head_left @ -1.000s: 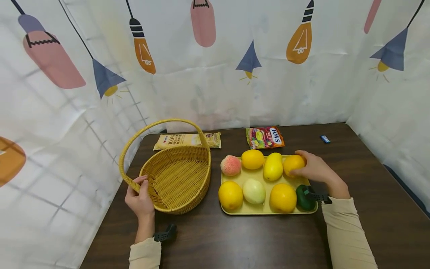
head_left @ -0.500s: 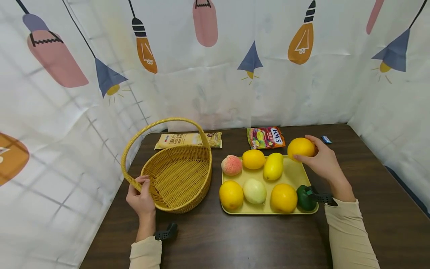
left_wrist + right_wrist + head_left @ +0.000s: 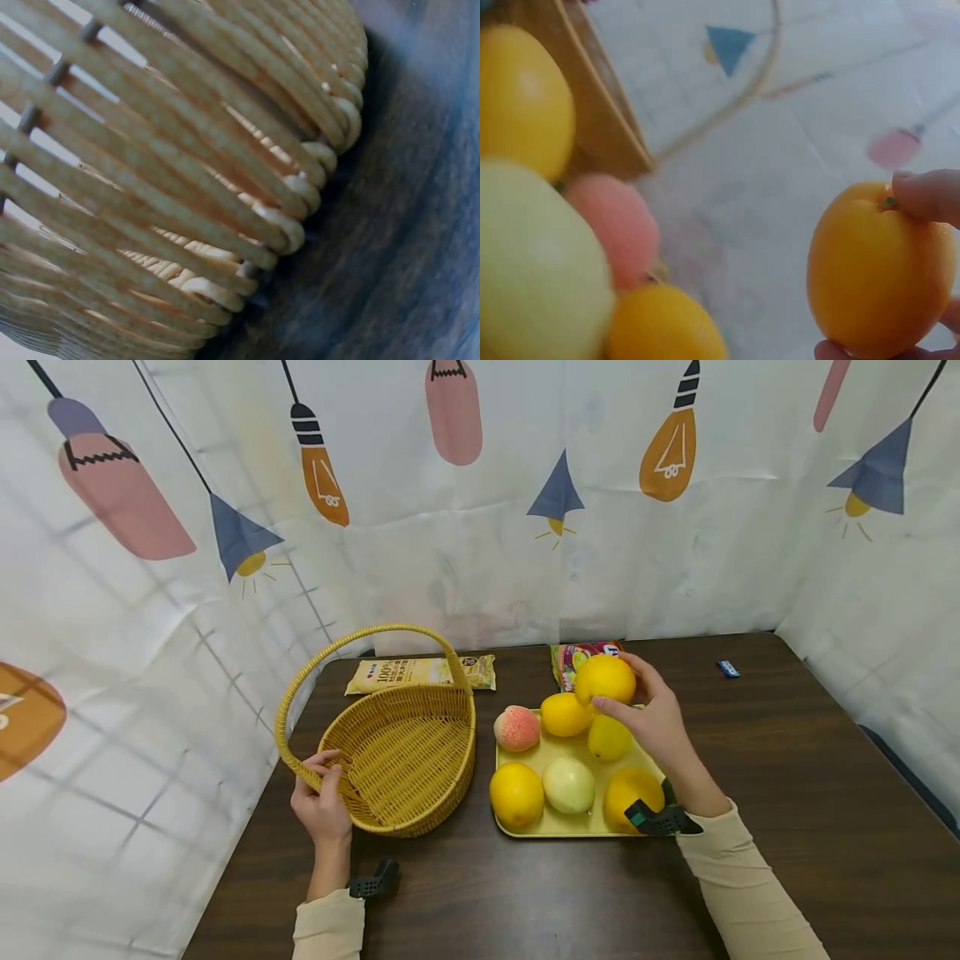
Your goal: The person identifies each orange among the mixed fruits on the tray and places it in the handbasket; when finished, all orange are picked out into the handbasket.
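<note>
My left hand (image 3: 324, 806) grips the woven wicker basket (image 3: 405, 760) at its left side, where the arched handle meets the rim. In the left wrist view the basket's slatted wall (image 3: 165, 150) fills much of the picture. My right hand (image 3: 660, 718) holds an orange (image 3: 603, 678) between thumb and fingers, raised over the back of the yellow tray (image 3: 555, 837). The right wrist view shows this orange (image 3: 877, 277) with a small green stem spot near a fingertip. The basket's visible inside holds nothing.
In the tray are a peach (image 3: 517, 728), a lemon (image 3: 566, 716), a yellow elongated fruit (image 3: 609, 739), a pale green round fruit (image 3: 568, 786) and two larger yellow-orange fruits. A noodle packet (image 3: 397, 675), a candy bag (image 3: 566, 662) and a small blue packet (image 3: 727, 669) lie behind.
My right hand has taken the orange from the tray's back right corner, lifted it and carried it left. My left hand keeps its grip on the basket.
</note>
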A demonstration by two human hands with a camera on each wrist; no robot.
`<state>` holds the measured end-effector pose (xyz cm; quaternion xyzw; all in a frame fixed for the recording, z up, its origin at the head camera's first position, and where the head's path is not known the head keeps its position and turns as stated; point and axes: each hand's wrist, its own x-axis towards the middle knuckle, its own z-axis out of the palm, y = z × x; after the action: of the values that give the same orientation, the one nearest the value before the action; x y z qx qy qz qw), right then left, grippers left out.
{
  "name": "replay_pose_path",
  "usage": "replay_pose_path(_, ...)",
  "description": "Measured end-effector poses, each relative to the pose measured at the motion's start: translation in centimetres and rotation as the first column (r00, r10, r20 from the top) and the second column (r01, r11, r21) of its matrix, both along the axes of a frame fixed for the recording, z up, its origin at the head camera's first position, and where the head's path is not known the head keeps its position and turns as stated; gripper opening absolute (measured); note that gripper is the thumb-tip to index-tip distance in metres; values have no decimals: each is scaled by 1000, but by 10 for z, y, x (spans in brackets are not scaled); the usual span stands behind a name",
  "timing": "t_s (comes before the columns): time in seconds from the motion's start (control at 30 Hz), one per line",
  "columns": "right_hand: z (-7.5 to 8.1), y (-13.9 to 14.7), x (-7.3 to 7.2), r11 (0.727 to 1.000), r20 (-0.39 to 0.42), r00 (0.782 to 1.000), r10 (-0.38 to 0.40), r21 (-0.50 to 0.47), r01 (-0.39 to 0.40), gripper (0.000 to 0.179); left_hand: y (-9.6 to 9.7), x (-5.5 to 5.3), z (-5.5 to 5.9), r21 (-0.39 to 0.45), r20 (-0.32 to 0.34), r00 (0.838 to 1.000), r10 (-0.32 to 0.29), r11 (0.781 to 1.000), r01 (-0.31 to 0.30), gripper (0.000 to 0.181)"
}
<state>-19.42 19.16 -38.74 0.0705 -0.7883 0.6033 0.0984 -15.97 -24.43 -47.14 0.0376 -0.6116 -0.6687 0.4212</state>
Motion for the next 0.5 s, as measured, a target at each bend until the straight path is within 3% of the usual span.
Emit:
replay_pose_path(0.23, -8, -53, 10, 986, 43, 987, 158, -58, -155, 75, -3, -2, 0, -19, 10, 1000, -17, 1000, 18, 15)
replay_pose_path(0.5, -17, -91, 19, 970, 29, 970, 240, -44, -238, 76, -4, -1, 1, -54, 38, 999, 15, 998, -13, 15)
